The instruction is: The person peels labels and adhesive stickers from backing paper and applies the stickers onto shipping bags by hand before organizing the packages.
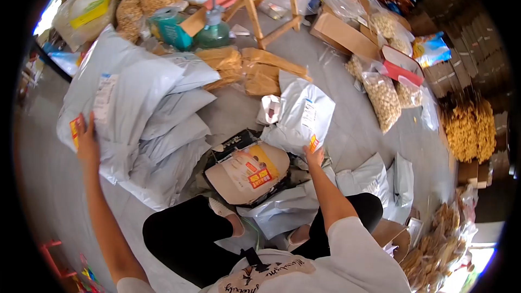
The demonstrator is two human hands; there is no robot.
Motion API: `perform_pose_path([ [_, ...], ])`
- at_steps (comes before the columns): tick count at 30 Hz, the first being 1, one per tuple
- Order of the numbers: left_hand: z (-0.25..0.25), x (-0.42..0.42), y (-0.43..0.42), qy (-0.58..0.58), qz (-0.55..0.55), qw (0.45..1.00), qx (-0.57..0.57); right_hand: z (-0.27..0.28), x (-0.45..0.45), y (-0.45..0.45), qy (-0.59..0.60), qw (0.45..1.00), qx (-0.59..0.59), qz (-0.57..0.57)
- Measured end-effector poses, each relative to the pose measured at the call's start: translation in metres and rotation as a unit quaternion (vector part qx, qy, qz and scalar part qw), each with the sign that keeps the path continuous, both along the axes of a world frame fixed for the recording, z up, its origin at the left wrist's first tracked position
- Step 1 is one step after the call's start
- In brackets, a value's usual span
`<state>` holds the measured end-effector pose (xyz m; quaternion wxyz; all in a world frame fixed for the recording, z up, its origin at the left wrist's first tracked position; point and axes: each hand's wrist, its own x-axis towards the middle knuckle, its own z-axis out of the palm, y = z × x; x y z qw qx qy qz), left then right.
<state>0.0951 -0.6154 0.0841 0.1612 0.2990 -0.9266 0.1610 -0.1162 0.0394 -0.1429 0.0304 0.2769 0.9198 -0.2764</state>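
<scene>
My left hand (88, 145) lies against the left side of a large, bulging grey mailing bag (135, 87). Its fingers are stretched out beside a red-and-yellow sticker (75, 131). With my right hand (313, 156) closed on its lower corner, a smaller pale mailing bag (287, 125) with a printed label is held in front of me. Just below that bag, an open cardboard box (255, 171) with a yellow-and-red printed sheet stands between my legs. My right thumb is partly hidden.
Several grey mailing bags (176, 125) are stacked under the large one, and others (369, 179) lie at my right. Brown packages (271, 70), a green sprayer bottle (213, 31) and a wooden stool (255, 5) are ahead. Bags of snacks (382, 95) stand at the right.
</scene>
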Motion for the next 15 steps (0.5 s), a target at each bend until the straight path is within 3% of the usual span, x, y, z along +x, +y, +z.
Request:
perform_pose_path([
  [1, 0.009, -0.004, 0.001, -0.013, -0.005, 1.0, 0.008, -0.019, -0.001, 0.013, -0.003, 1.0, 0.001, -0.013],
  [3, 0.045, -0.014, 0.026, -0.056, 0.021, 0.998, 0.034, -0.058, -0.002, 0.037, -0.002, 0.968, -0.242, -0.06],
  [4, 0.07, -0.024, 0.054, -0.084, 0.054, 0.994, 0.05, -0.048, 0.0, 0.038, -0.003, 0.968, -0.242, -0.069],
  [6, 0.111, -0.067, 0.158, 0.04, -0.095, 0.988, 0.119, -0.008, 0.005, 0.023, -0.082, 0.93, -0.338, -0.121],
  [7, 0.116, -0.086, 0.204, 0.018, -0.205, 0.962, 0.182, 0.008, 0.007, 0.016, -0.108, 0.912, -0.368, -0.143],
  [9, 0.113, -0.125, 0.289, -0.05, -0.337, 0.829, 0.444, 0.02, -0.002, 0.023, -0.201, 0.901, -0.385, 0.007],
  [10, 0.124, -0.143, 0.336, -0.173, -0.259, 0.775, 0.55, 0.009, -0.018, 0.043, -0.286, 0.89, -0.351, 0.061],
  [11, 0.028, -0.17, 0.359, -0.211, -0.44, 0.685, 0.541, -0.004, -0.037, 0.064, -0.364, 0.867, -0.315, 0.125],
  [12, -0.012, -0.189, 0.38, -0.243, -0.455, 0.675, 0.527, 0.03, -0.055, 0.077, -0.383, 0.855, -0.264, 0.231],
  [13, -0.074, -0.205, 0.384, -0.253, -0.459, 0.67, 0.526, 0.037, -0.069, 0.098, -0.278, 0.903, -0.193, 0.265],
  [14, -0.12, -0.215, 0.389, -0.242, -0.35, 0.622, 0.657, 0.085, -0.073, 0.117, -0.223, 0.905, -0.241, 0.271],
  [15, -0.152, -0.223, 0.395, -0.227, -0.226, 0.558, 0.765, 0.075, -0.093, 0.148, -0.2, 0.931, -0.169, 0.254],
])
